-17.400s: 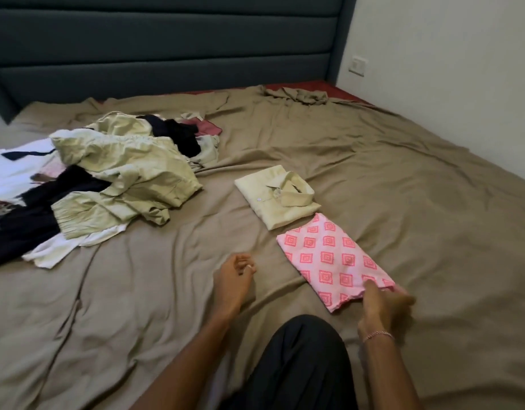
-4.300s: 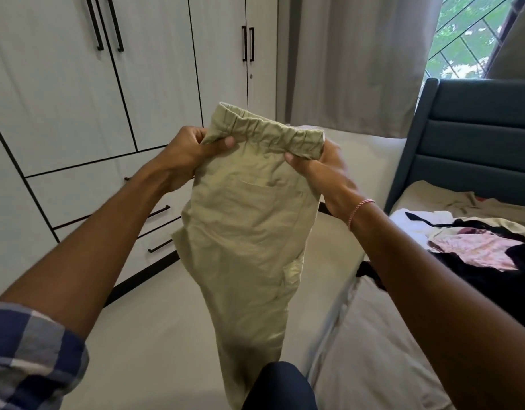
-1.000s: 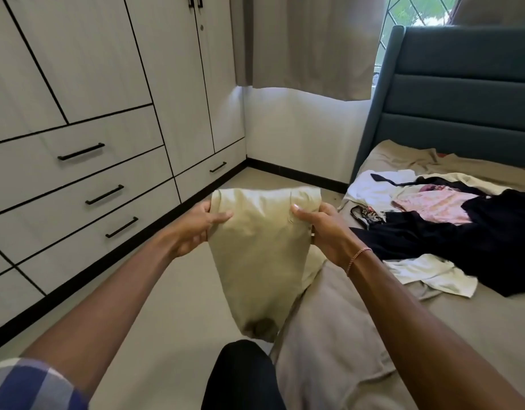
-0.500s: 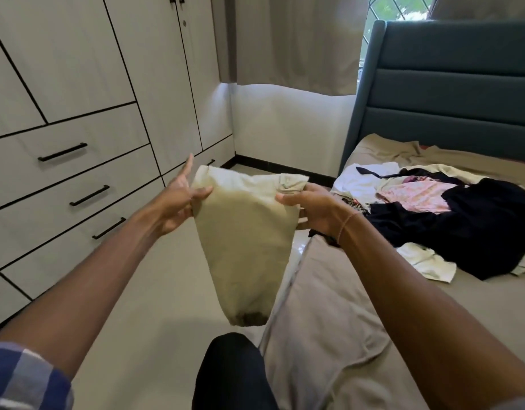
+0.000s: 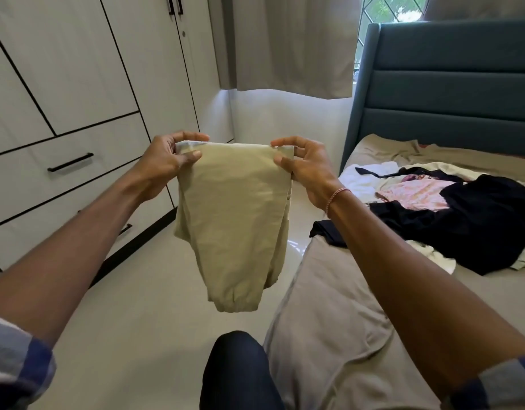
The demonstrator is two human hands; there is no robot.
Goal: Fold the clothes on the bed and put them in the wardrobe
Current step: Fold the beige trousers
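Khaki cotton trousers [image 5: 234, 220], folded double, hang in the air — left hand [image 5: 166, 161] and right hand [image 5: 305, 164] each pinching a top corner — beside the bed [image 5: 329, 306].

The trousers [image 5: 234, 220] hung doubled over, their rear layers hidden behind the front panel. The left forearm [image 5: 101, 226] covered most of a lower drawer handle [image 5: 126, 229]. The wardrobe [image 5: 77, 69] ran off the left and top edges, its door handles [image 5: 175, 4] cut short. The curtain [image 5: 284, 45] hid most of the window [image 5: 388, 10]. The clothes pile [image 5: 427, 193] was cut by the right edge, the black garment [image 5: 486, 220] burying whatever lay beneath.
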